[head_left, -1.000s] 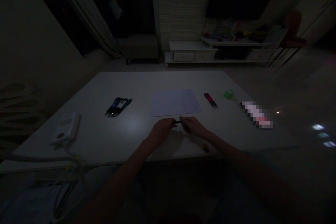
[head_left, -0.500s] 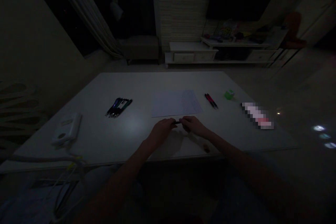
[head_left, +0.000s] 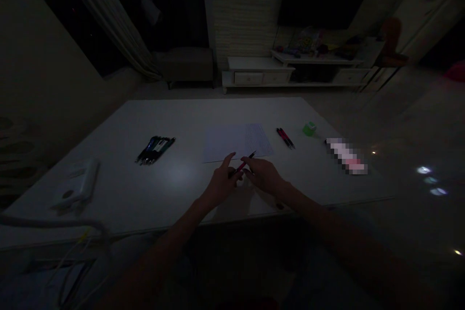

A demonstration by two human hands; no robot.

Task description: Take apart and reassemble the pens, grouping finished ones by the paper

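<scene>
One red pen [head_left: 241,166], lettering unreadable, sits pinched in the right hand [head_left: 263,175], the left hand [head_left: 221,185] spread open just beside it.

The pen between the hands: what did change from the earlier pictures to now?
The pen turned to a slant, its tip pointing toward the paper; the left hand and right hand spread apart along it. The pen bundle and paper stayed put.

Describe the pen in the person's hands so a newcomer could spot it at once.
On the white table, find the sheet of paper. At its near edge, between the left hand and right hand, is a red pen, the only one held, unlike the pen pair beside the paper.
</scene>
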